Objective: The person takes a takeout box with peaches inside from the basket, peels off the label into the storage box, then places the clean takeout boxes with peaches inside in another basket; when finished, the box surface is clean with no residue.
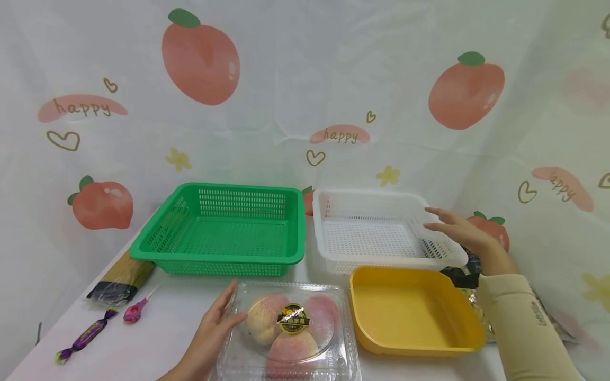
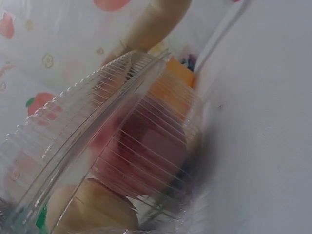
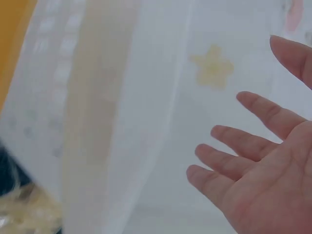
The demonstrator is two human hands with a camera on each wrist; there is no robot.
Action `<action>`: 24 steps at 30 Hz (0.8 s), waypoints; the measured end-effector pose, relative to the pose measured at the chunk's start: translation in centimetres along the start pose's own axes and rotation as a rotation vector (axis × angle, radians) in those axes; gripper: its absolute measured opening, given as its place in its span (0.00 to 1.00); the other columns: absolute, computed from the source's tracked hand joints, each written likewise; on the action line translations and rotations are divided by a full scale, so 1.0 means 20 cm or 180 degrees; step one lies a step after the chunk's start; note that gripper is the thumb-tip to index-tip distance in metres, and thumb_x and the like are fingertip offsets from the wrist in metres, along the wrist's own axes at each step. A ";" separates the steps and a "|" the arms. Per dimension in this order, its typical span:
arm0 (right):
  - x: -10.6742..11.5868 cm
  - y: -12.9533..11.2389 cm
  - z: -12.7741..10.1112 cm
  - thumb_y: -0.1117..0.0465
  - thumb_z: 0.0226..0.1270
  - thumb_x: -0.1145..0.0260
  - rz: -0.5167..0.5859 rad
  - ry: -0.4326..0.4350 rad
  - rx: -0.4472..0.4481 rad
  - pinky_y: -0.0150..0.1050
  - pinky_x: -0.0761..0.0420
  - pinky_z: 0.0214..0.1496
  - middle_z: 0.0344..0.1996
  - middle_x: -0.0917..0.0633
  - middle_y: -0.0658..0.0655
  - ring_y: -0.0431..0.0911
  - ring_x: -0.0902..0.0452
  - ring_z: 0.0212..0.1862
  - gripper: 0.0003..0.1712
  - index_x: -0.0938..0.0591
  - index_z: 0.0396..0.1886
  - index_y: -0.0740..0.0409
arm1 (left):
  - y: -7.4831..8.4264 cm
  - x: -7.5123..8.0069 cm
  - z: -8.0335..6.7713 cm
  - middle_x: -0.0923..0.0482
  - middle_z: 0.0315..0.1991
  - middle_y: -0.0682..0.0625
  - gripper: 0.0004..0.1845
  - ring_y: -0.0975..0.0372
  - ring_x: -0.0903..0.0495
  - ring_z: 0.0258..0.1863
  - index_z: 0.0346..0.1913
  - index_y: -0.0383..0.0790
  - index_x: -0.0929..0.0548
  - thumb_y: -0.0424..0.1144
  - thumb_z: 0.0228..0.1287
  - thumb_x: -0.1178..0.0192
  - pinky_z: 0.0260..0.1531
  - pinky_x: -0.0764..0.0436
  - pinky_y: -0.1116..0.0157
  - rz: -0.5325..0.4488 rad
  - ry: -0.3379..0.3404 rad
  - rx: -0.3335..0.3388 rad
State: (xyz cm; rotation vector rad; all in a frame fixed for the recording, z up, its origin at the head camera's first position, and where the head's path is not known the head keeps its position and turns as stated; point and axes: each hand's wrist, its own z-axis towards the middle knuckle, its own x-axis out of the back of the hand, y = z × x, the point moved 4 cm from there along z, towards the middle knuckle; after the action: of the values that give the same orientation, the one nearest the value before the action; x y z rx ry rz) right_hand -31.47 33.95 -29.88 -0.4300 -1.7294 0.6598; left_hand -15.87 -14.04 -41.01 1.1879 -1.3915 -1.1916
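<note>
Peaches [image 1: 290, 328] sit sealed in a clear clamshell box [image 1: 286, 365] at the near edge of the table [image 1: 171, 317], a dark round label [image 1: 293, 319] on the lid. The left hand [image 1: 216, 323] rests against the box's left side, fingers straight and together, thumb lying along the lid's edge; nothing is curled round it. From the left wrist view the ribbed lid [image 2: 112, 131] fills the picture, with pink fruit blurred behind it. Just right of the box lies a yellow tray [image 1: 414, 338], close beside it. Behind the tray stands a white basket [image 1: 333, 254], and left of that, almost touching it, a green basket [image 1: 219, 262]. The right hand [image 1: 459, 227] hovers at the white basket's right rim, fingers straight and slightly spread, palm toward the basket; whether it touches the rim cannot be told. The right wrist view shows those fingers [image 3: 263, 114] apart and holding nothing, with the basket's white wall [image 3: 97, 117] blurred beside them. A beige sleeve [image 1: 519, 328] covers that forearm. Beneath the wrist, right of the tray, lie dark and crinkled foil packets [image 1: 464, 275]. At the table's left are a bundle of spaghetti [image 1: 126, 275], a pink lollipop [image 1: 135, 312] and a purple wrapped sweet [image 1: 86, 336]. A peach-print cloth [image 1: 305, 95] hangs behind.
</note>
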 end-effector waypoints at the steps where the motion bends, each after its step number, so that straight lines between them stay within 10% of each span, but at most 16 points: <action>1: -0.01 -0.03 0.00 0.41 0.68 0.47 -0.0013 -0.0026 0.0030 0.74 0.48 0.59 0.72 0.58 0.72 0.73 0.61 0.68 0.44 0.52 0.74 0.56 | 0.00 0.00 0.01 0.66 0.75 0.38 0.39 0.38 0.64 0.71 0.74 0.42 0.57 0.40 0.67 0.48 0.66 0.55 0.40 -0.0015 0.0009 -0.0002; 24: -0.48 -0.63 0.04 0.48 0.65 0.40 -0.0048 -0.0757 0.1206 0.65 0.49 0.68 0.73 0.47 0.60 0.62 0.53 0.73 0.38 0.41 0.71 0.51 | 0.02 -0.06 0.04 0.67 0.75 0.39 0.34 0.40 0.62 0.72 0.74 0.43 0.55 0.38 0.69 0.52 0.67 0.52 0.40 -0.0199 -0.0020 -0.0086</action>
State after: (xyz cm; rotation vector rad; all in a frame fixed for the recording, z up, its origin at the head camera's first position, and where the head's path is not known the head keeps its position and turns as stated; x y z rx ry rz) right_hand -28.97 18.27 -29.34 -0.0756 -1.7740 1.0370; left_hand -16.51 -12.71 -40.84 1.2176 -1.3476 -1.2549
